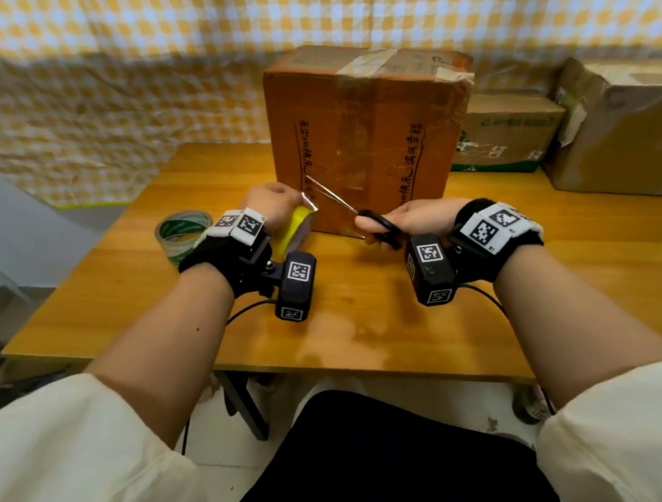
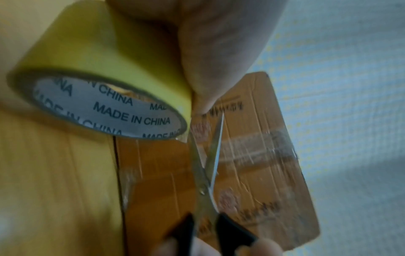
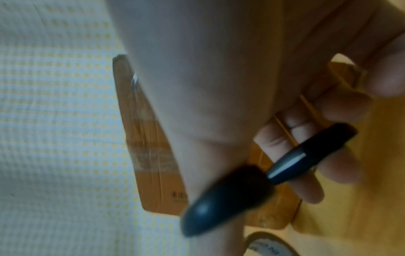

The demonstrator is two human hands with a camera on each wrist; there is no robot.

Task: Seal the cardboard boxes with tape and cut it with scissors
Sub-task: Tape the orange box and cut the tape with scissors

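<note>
At the far left of the wooden surface a green-printed tape roll is lying flat, untouched. Next to it, the left hand is seen with its fingers curled around a yellow tape roll, which is held just beside the lower left corner of the front face of the large cardboard box. A short strip of clear tape appears to be stretched from this roll to the box, but it is hard to make out.

The scissors are held by the right hand; its fingers are passed through the black handle loops and grasp them. The blades are parted, and their long axis runs from the right hand up and to the left, toward the left hand. The tips are just beside the yellow roll, so the stretched tape seems to lie between the blades. The coming cut depends on this: the tape must be kept tight and across the blades.

Whether the blades already touch the tape cannot be told, because both wrist views are blurred. At the right, 2 more cardboard boxes are standing near the large box, partly cut off.
</note>
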